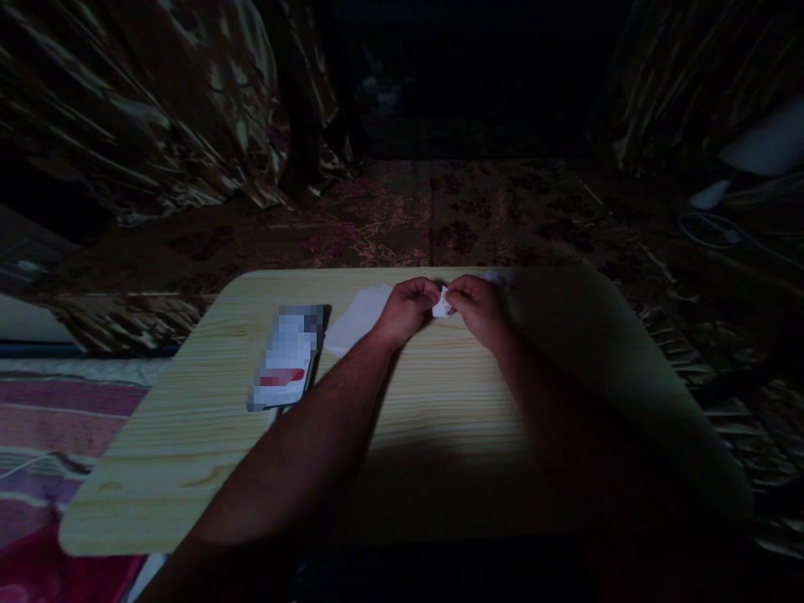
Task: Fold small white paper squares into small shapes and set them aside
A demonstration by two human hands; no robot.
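Observation:
A small piece of white paper (pixel 440 305), which looks folded, is pinched between both hands over the far half of the table. My left hand (pixel 407 308) is closed on its left side, thumb and fingers together. On the paper's right side, my right hand (pixel 476 306) grips it in the same way. Several white paper sheets (pixel 353 322) lie fanned out beside my left hand, partly hidden by it. Behind my right hand sit small white paper bits (pixel 499 277), dim and hard to make out.
A phone (pixel 287 356) with a lit, blurred screen lies at the left of the wooden table (pixel 452 419). Beyond the far edge is a surface with patterned cloth (pixel 402 209). A white lamp-like object (pixel 709 195) with a cable stands at the right. Patterned curtains (pixel 219 92) hang behind.

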